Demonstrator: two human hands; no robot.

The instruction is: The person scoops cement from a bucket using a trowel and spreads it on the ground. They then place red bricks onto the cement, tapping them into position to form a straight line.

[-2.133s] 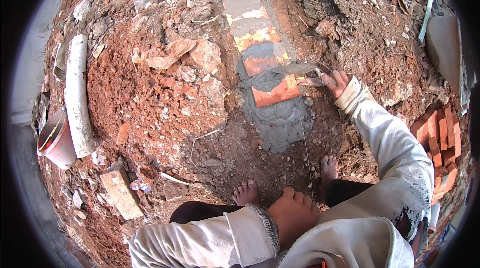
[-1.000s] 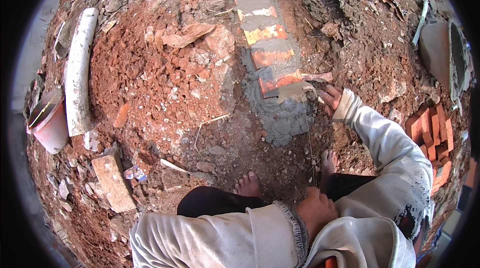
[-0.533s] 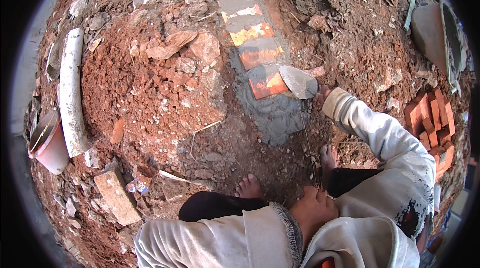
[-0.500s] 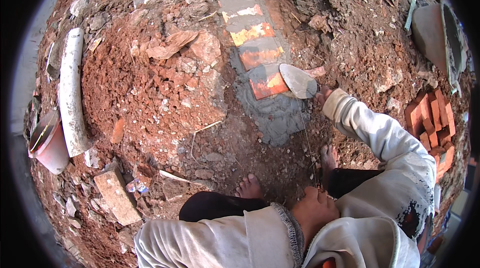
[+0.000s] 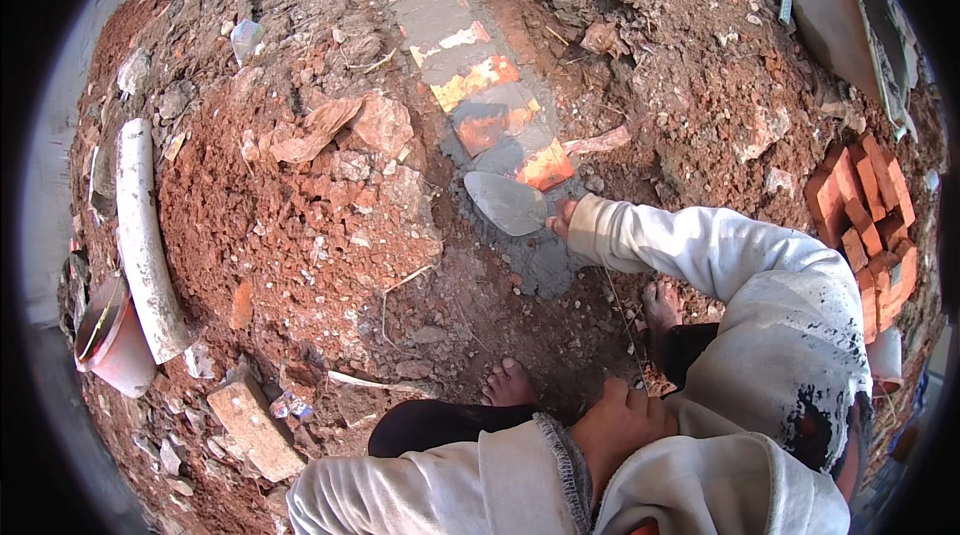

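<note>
A trowel (image 5: 500, 203) is in my right hand (image 5: 563, 218), its fingers closed round the handle; the blade lies over the wet mortar (image 5: 540, 265), just left of the end brick (image 5: 547, 169). That red brick, partly smeared with grey, finishes a course of mortared bricks (image 5: 440, 45) running away from me. My left hand (image 5: 615, 435) is curled low between my legs, against the sleeves; what it holds, if anything, is hidden. A thin string runs from near the mortar down past my bare feet toward that hand.
Loose red bricks (image 5: 865, 225) are piled at the right, below a grey container (image 5: 840, 15). At the left stand a dirty bucket (image 5: 115, 345) and a white pipe (image 5: 145, 235), with a pale block (image 5: 255, 420) nearer me. Rubble and red soil surround the course.
My right hand and trowel have swung left and lower, from the right end of the last brick to its left side. My left hand stays curled low. The view has shifted slightly.
</note>
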